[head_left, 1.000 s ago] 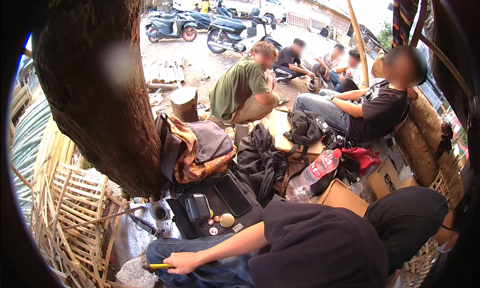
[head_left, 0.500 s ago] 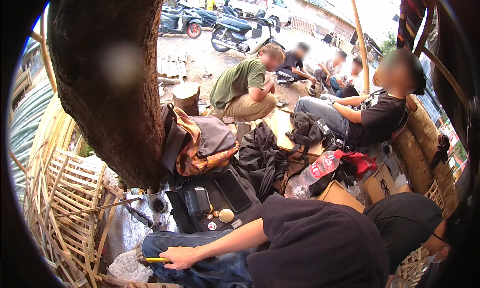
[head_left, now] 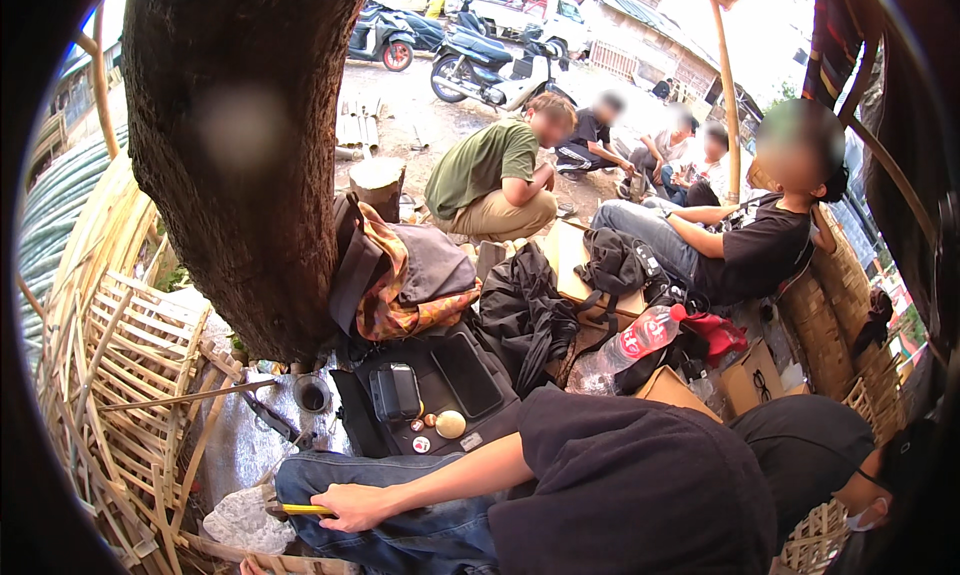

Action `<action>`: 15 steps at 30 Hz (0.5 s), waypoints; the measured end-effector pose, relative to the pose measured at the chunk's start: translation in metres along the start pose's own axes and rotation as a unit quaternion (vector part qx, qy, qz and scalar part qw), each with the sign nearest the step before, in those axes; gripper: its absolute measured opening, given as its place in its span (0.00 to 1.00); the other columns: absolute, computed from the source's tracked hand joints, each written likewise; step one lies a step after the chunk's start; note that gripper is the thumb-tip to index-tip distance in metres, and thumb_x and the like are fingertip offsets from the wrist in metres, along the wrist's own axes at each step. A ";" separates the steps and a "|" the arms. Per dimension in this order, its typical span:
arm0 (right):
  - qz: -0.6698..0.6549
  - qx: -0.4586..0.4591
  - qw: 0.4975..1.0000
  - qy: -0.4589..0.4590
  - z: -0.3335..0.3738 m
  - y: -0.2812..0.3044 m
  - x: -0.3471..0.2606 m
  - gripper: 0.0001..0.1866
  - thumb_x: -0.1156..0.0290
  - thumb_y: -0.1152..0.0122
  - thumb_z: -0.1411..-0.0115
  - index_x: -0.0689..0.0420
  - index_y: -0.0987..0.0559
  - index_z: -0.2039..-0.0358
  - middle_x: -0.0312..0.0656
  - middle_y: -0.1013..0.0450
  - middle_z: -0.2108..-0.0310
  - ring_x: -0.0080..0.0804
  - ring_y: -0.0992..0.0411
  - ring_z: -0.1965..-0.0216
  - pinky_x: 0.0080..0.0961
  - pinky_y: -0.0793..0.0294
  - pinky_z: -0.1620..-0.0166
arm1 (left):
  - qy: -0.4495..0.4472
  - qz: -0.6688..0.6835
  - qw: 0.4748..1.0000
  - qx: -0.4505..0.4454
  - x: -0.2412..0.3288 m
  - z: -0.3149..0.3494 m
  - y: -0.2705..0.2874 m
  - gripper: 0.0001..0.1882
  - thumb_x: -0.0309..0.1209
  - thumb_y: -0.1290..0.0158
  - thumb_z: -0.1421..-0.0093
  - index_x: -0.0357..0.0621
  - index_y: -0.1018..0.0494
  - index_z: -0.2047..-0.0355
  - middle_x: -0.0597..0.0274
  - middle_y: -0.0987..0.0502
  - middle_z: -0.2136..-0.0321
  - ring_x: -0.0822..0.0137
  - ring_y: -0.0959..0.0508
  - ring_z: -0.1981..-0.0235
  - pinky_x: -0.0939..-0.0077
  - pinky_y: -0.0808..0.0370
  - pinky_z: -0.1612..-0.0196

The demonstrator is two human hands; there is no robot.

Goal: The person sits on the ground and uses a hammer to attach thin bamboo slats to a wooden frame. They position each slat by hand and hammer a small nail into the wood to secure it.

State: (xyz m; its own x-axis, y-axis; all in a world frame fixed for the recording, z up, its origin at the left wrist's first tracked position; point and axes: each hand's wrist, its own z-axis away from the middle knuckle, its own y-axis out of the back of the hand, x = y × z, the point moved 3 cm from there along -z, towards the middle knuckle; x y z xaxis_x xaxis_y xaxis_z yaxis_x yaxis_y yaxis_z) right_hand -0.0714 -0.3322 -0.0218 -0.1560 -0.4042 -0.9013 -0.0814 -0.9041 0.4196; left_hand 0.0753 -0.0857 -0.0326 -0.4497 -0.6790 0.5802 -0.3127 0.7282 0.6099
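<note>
Co-worker's hand [head_left: 352,506] curls round the yellow handle of a tool [head_left: 305,510], at a jeans-clad knee [head_left: 310,475].

Bamboo slats [head_left: 140,365] stand at left, then a whitish lump [head_left: 248,522] near the tool's head, a dark bag [head_left: 508,420] bearing a black case [head_left: 395,393], and a clear bottle [head_left: 645,337]. How the wearer's own hands are held, I cannot tell.

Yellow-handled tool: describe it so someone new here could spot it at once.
Find the thick tree trunk, then go down to the blue-jeaned leg near the lower edge. Over that leg, a co-worker's hand grips the yellow-handled tool, its dark head pointing left toward a whitish lump. Its bright yellow handle sets it apart from the blue denim and whitish lump.
</note>
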 end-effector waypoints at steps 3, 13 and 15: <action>0.007 -0.001 1.000 -0.003 -0.002 -0.003 0.003 0.18 0.60 0.41 0.37 0.65 0.29 0.61 0.60 0.26 0.68 0.61 0.26 0.62 0.51 0.28 0.57 | 0.071 0.035 0.997 -0.024 0.001 0.000 0.001 0.08 0.31 0.38 0.39 0.39 0.17 0.63 0.54 0.16 0.66 0.58 0.19 0.66 0.65 0.23 0.57; 0.004 -0.009 1.000 -0.004 0.000 -0.002 0.004 0.18 0.59 0.41 0.37 0.64 0.29 0.61 0.59 0.26 0.68 0.60 0.27 0.61 0.51 0.28 0.57 | 0.104 0.060 0.991 -0.058 -0.005 -0.002 0.001 0.10 0.33 0.37 0.40 0.38 0.17 0.64 0.55 0.16 0.67 0.61 0.19 0.68 0.69 0.23 0.61; 0.003 -0.006 1.000 0.002 0.000 -0.002 0.004 0.18 0.59 0.41 0.37 0.64 0.29 0.61 0.59 0.26 0.68 0.61 0.27 0.62 0.51 0.28 0.57 | 0.120 0.079 0.988 -0.059 -0.010 -0.002 -0.001 0.10 0.34 0.37 0.40 0.39 0.17 0.64 0.55 0.16 0.68 0.61 0.19 0.68 0.70 0.22 0.61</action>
State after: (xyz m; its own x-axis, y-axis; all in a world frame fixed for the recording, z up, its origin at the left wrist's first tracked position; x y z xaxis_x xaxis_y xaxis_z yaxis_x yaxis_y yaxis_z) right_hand -0.0715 -0.3317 -0.0263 -0.1518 -0.4107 -0.8991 -0.0692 -0.9030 0.4241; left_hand 0.0822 -0.0802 -0.0377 -0.2693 -0.5712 0.7754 -0.1483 0.8201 0.5527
